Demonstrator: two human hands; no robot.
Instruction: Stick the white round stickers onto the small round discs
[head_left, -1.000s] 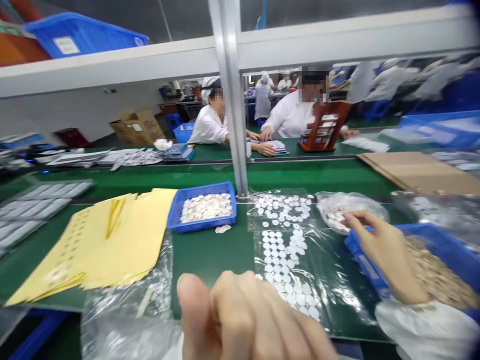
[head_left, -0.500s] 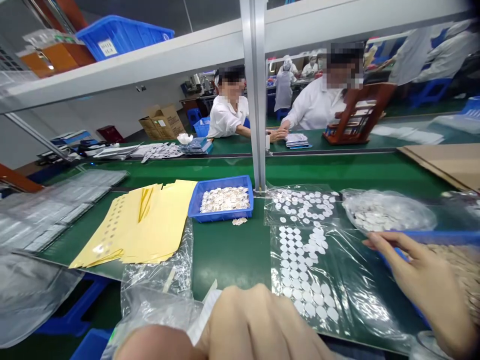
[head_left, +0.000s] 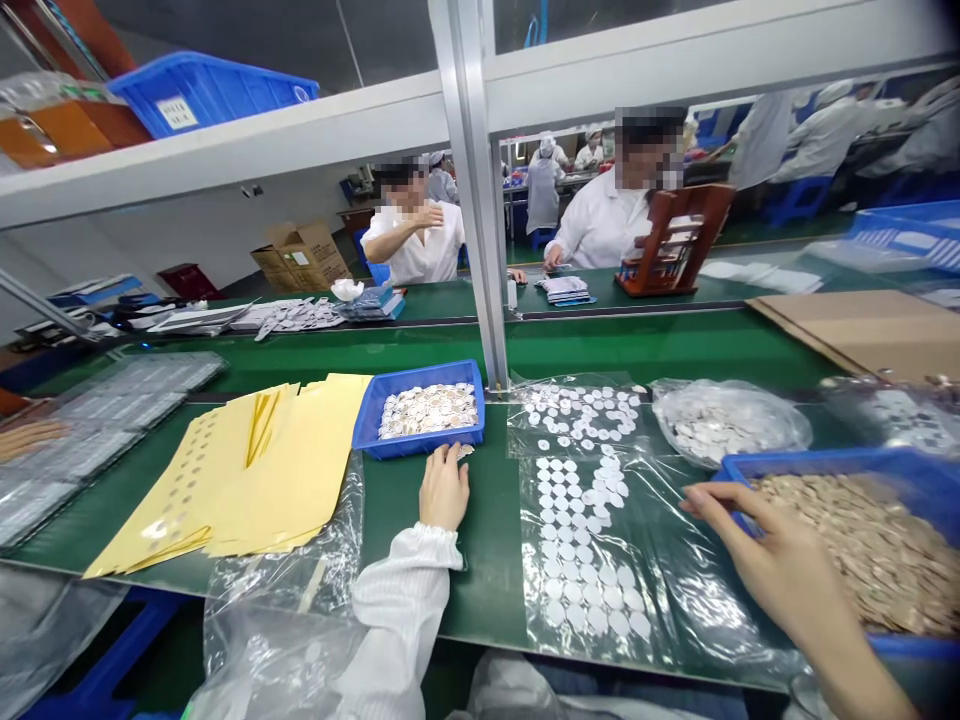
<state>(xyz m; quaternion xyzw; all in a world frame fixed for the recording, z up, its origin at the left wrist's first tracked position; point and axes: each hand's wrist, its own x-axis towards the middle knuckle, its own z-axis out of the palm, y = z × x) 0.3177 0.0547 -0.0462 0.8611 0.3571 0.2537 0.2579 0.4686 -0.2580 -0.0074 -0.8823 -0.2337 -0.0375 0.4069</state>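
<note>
My left hand (head_left: 444, 490) reaches down to the table just in front of a small blue tray (head_left: 420, 449). Its fingers are bent over a few small round discs (head_left: 466, 452), partly hidden under the fingertips. Inside that tray lies a heap of pale discs (head_left: 427, 408). To the right, my right hand (head_left: 780, 560) hovers by the near left side of a large blue bin (head_left: 817, 462) full of tan discs (head_left: 870, 540). Its thumb and fingers come together at the tips; whether anything is between them is not visible.
White discs in rows (head_left: 566, 545) lie on clear plastic film (head_left: 660, 600). Behind are scattered discs (head_left: 585, 410) and a plastic bag of discs (head_left: 724, 420). Yellow sheets (head_left: 277, 480) lie left. A metal post (head_left: 472, 200) rises mid-table; two people sit opposite.
My left hand has moved from close to the camera out to the discs by the small tray. The right hand stays near the bin. A person opposite has raised an arm.
</note>
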